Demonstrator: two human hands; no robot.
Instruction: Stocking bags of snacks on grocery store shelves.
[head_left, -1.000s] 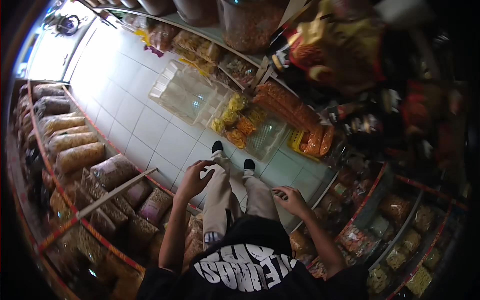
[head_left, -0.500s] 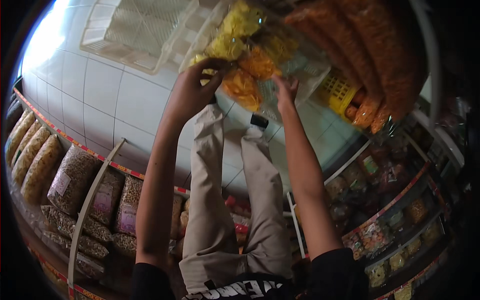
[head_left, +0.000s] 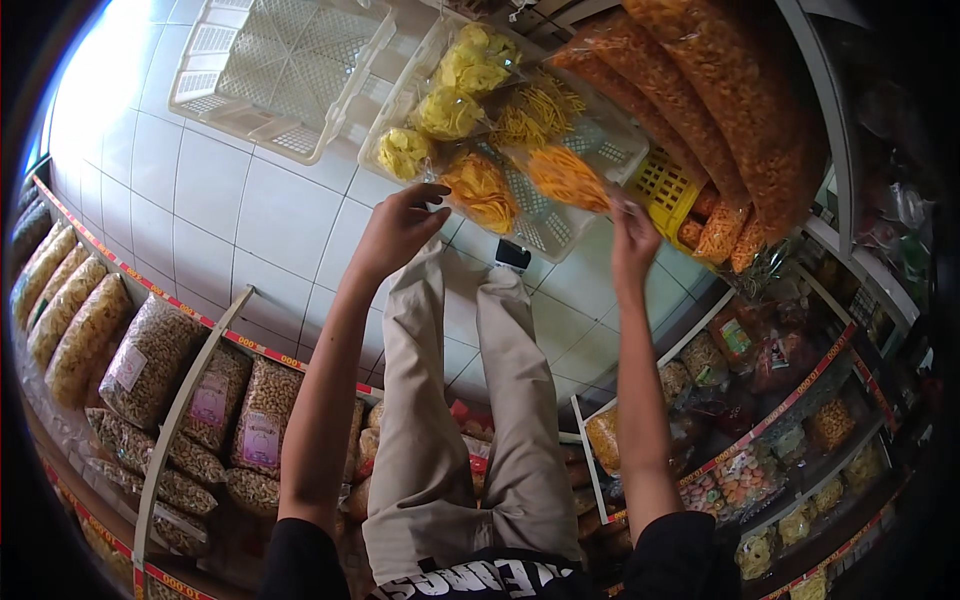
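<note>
From afar I see the left hand (head_left: pixel 403 228), fingers loosely curled (touching or not, I can't tell), beside an orange snack bag (head_left: pixel 480 192) in the pale crate (head_left: pixel 547 222), and, over it, a second orange bag (head_left: pixel 563 177) pinched at its end by the right hand (head_left: pixel 634 237).

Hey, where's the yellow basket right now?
In the head view, the yellow basket sits upper right of centre, just right of the clear crate and near the right hand.

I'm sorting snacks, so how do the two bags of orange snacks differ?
The right orange bag has its end in the right hand; the left orange bag lies beside the left hand. The right orange bag apparently shows thin sticks, the left orange bag broader pieces. Both are see-through.
</note>
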